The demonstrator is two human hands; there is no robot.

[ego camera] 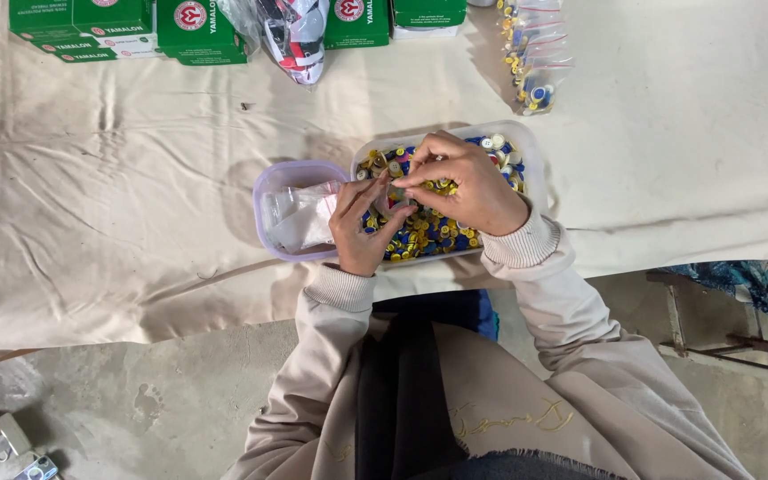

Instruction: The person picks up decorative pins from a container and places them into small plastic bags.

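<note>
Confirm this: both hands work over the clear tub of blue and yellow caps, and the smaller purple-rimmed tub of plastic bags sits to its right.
Not quite. In the head view the purple-rimmed tub of plastic bags sits left of the clear tub, not right. Both hands, left hand and right hand, do work over the caps.

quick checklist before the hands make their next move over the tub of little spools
1. Left hand and right hand meet over the clear tub: ok.
2. Small piece pinched between fingertips: in hand, but too small to identify: cannot tell.
3. Tub well stocked with blue and yellow pieces: ok.
4. Purple-rimmed tub holds plastic bags, beside left hand: ok.
5. Filled bags lie farther up the cloth: ok.
</note>
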